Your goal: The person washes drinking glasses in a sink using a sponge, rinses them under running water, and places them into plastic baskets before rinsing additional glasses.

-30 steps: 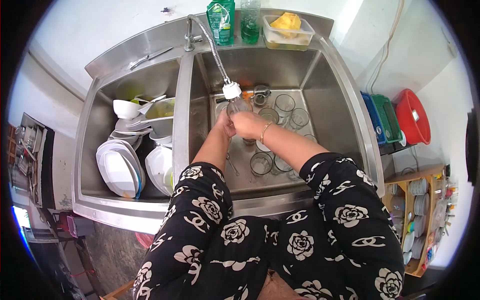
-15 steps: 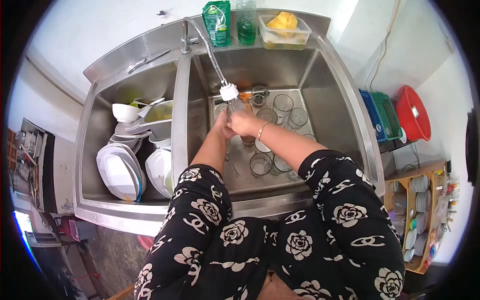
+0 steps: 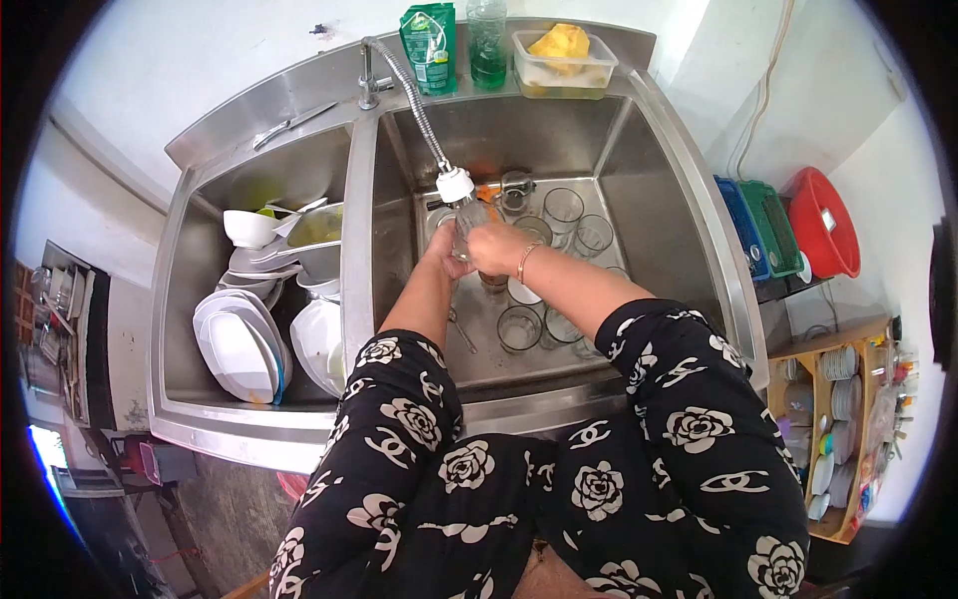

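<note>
Under the white tap head (image 3: 455, 186), a clear drinking glass (image 3: 469, 218) is held over the right basin. My left hand (image 3: 444, 250) is wrapped round its lower left side. My right hand (image 3: 495, 247) is closed against the glass from the right; its fingertips are partly hidden. Several glasses (image 3: 520, 327) stand on the basin floor below and to the right of my hands, with a glass mug (image 3: 516, 193) behind them. A spoon (image 3: 462, 330) lies on the basin floor below my left hand.
The left basin holds stacked white plates (image 3: 235, 349) and a white bowl (image 3: 249, 229). A green pouch (image 3: 430, 50), a bottle (image 3: 487, 45) and a plastic tub with a yellow sponge (image 3: 563, 72) stand on the back ledge. A red basin (image 3: 822, 224) is at the right.
My right hand has shifted slightly to the right on the glass, so more of the glass shows between my hands. The whole view has moved slightly.
</note>
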The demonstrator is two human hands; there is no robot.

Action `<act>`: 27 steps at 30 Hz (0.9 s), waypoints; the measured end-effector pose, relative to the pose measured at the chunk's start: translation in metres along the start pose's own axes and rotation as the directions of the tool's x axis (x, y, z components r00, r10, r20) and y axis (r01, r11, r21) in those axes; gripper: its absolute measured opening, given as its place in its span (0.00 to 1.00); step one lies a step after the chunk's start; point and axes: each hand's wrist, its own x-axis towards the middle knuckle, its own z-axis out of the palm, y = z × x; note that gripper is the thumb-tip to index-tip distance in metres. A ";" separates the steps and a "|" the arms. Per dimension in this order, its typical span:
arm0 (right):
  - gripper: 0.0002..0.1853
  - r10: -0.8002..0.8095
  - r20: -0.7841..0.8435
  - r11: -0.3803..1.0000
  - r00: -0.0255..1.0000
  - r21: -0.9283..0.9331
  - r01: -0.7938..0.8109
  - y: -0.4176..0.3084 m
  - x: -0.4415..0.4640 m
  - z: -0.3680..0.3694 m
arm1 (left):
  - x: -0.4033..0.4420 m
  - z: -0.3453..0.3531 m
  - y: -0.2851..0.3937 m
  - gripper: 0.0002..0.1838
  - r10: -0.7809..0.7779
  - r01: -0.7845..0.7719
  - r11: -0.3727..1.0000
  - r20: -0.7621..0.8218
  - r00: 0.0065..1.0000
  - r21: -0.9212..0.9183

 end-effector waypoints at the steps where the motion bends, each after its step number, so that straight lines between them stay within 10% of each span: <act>1: 0.12 -0.004 -0.058 1.000 0.998 0.017 0.005 -0.003 0.001 0.001 | -0.003 0.004 0.003 0.21 -0.010 0.009 1.000 0.028 1.000 0.019; 9: 0.14 -0.047 -0.057 0.998 0.997 -0.032 0.045 0.018 0.021 0.030 | -0.033 0.033 0.004 0.22 -0.025 0.038 0.998 -0.213 0.977 0.056; 12: 0.15 0.183 -0.111 0.958 0.977 0.243 -0.152 -0.007 0.011 0.015 | -0.015 0.014 0.005 0.22 -0.039 0.040 0.998 -0.036 0.999 0.042; 15: 0.15 0.019 -0.032 1.000 0.999 -0.021 -0.019 0.004 -0.002 0.017 | -0.027 0.026 0.004 0.23 -0.049 0.048 0.999 -0.119 0.992 -0.009; 21: 0.16 0.128 -0.061 0.973 0.990 0.200 -0.114 -0.012 0.007 0.018 | -0.012 0.014 0.005 0.22 -0.016 0.017 0.999 -0.009 1.000 0.050; 27: 0.15 0.062 -0.028 0.998 0.998 0.010 -0.062 0.002 0.001 0.009 | 0.017 -0.019 -0.001 0.21 -0.005 0.003 1.000 -0.078 0.997 -0.026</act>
